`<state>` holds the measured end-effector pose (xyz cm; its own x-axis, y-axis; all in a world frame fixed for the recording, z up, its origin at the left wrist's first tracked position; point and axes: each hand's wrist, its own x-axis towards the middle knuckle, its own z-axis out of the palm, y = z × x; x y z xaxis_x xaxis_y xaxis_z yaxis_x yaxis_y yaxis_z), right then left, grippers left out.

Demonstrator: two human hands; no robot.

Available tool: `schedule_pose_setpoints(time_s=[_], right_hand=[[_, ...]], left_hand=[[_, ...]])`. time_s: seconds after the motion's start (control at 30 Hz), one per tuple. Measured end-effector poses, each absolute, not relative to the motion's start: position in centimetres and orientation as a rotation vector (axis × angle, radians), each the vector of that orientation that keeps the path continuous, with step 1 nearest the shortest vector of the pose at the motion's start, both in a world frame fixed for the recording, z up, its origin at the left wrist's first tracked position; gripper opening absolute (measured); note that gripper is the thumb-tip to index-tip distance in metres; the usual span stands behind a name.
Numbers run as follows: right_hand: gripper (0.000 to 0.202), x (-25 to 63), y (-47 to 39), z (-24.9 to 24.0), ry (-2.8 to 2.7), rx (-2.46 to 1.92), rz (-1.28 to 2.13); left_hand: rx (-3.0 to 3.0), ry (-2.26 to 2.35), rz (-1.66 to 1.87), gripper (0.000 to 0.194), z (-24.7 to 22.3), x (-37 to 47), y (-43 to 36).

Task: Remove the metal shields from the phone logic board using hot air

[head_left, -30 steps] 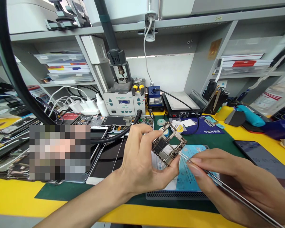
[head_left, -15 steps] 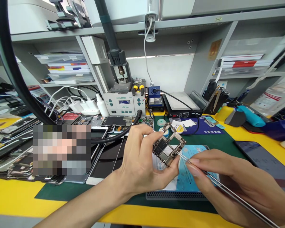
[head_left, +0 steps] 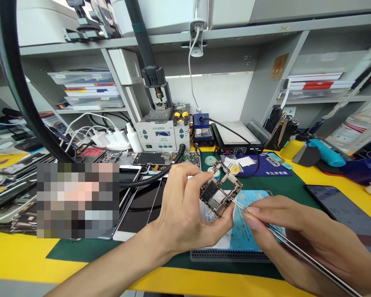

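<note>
Tweezers (head_left: 297, 248) still at circuit board (head_left: 216, 204)

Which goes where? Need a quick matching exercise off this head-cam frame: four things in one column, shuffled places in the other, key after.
Things:
1. circuit board
2. tweezers
3. dark phone
4. white bottle

Places:
A. just left of the grey station
B. lying flat, partly behind the right hand
C. held in the left hand
D. held in the right hand

Pairs: 1-C, 2-D, 3-B, 4-A
</note>
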<state>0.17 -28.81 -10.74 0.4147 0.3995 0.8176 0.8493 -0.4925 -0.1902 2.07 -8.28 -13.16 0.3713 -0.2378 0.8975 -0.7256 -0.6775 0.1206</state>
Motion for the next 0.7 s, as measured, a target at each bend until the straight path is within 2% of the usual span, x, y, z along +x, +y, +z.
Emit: schedule_pose_setpoints(time_s=[0.37, 0.53, 0.6, 0.7], right_hand=[[0.014, -0.1, -29.6, -11.8, -0.971, -2.058, -0.953], [0.003, 1.5, -30.5, -11.6, -0.38, -1.977, -0.994], [0.008, 2.5, -30.9, -11.4, -0.228, -1.887, -1.048], [0.029, 3.9, -31.6, -11.3, -0.205, -1.846, -1.058]], left_hand=[[2.185, -0.812, 1.162, 0.055, -13.4, 2.2, -8.0], [2.297, -0.84, 0.857, 0.05, -13.3, 1.8, -8.1], [2.334, -0.876, 0.716, 0.049, -13.3, 1.7, -8.2], [2.368, -0.934, 0.546, 0.05, -13.2, 1.5, -8.3]])
